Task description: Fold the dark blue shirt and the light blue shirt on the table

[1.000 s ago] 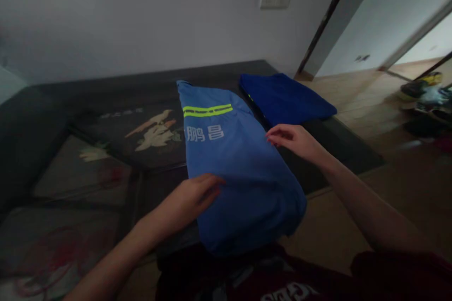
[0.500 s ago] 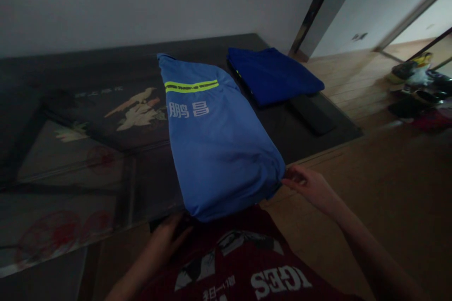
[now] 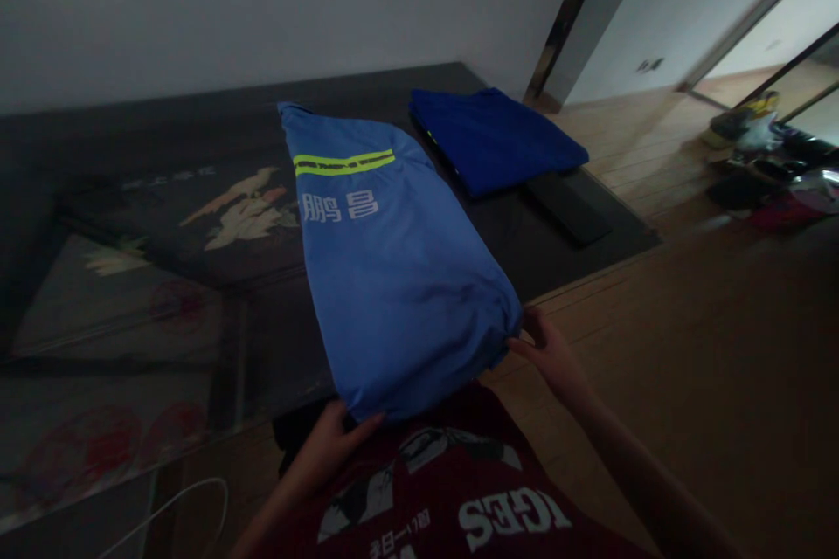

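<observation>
A light blue shirt (image 3: 399,279), folded lengthwise, lies on the dark table with a yellow-green stripe and white lettering near its far end. Its near end hangs slightly over the table's front edge. My left hand (image 3: 334,437) is closed on the near left corner, thumb along the hem and some fingers hidden by the cloth. At the near right corner, my right hand (image 3: 544,354) pinches the fabric between thumb and fingers.
Beyond the shirt lies a folded dark blue garment (image 3: 495,140), with a black flat phone-like object (image 3: 569,208) beside it. The glass-topped table (image 3: 275,341) meets a wall. Blurred items (image 3: 780,157) sit on the floor at right, and a white cable (image 3: 197,485) hangs at lower left.
My left hand has come forward from beside my body and taken hold of the shirt's near left corner. My right hand stays at the right corner. The view has shifted slightly.
</observation>
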Demonstrator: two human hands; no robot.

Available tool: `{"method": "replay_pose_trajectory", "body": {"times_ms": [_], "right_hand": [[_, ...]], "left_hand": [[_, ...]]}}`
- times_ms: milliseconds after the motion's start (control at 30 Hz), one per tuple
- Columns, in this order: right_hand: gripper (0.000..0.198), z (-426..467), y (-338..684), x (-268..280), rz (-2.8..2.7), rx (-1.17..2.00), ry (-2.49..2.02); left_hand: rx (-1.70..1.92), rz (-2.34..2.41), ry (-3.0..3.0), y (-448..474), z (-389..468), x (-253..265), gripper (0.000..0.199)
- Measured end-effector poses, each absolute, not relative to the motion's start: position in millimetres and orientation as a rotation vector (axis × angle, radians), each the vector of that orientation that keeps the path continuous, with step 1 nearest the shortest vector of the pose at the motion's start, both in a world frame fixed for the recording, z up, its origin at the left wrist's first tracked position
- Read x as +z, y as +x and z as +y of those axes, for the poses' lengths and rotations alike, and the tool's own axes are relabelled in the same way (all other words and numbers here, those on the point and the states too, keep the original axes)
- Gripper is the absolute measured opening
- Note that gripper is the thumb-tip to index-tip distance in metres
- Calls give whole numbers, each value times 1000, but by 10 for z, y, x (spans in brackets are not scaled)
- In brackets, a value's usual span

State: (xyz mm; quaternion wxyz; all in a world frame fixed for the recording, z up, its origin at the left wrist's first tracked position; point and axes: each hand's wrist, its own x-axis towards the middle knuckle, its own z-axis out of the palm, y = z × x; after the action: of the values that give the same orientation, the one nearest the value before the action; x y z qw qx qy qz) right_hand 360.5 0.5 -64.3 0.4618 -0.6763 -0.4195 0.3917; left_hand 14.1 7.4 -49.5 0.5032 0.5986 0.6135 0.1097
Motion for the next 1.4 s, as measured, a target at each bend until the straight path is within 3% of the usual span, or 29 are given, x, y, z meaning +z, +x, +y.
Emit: {"method": "replay_pose_trajectory", "body": {"times_ms": [233,533,600,767,1000,1400], "right_hand": [[30,-95,3497,-565,-1022,1069,-1669],[33,-140,3576,-730,-1041,1058,-1712],[37,-141,3585,-750,-1045,1072,-1693],[69,-198,3427,-801,-913,963,-1543],[60,-409,3174,-760,-688,723,-1481],[38,-388,3222,-609,-856,1020,-1662]], "left_hand": [[376,1583,1407,20,-75,-370,47],[295,1418,1477,73,13,-613,45],[281,1365,1472,9,-38,-657,46],[398,1440,1372,-104,-179,-714,62],[496,1365,1408,-41,-58,-672,61],[510,1469,1524,34,-10,-694,47]]}}
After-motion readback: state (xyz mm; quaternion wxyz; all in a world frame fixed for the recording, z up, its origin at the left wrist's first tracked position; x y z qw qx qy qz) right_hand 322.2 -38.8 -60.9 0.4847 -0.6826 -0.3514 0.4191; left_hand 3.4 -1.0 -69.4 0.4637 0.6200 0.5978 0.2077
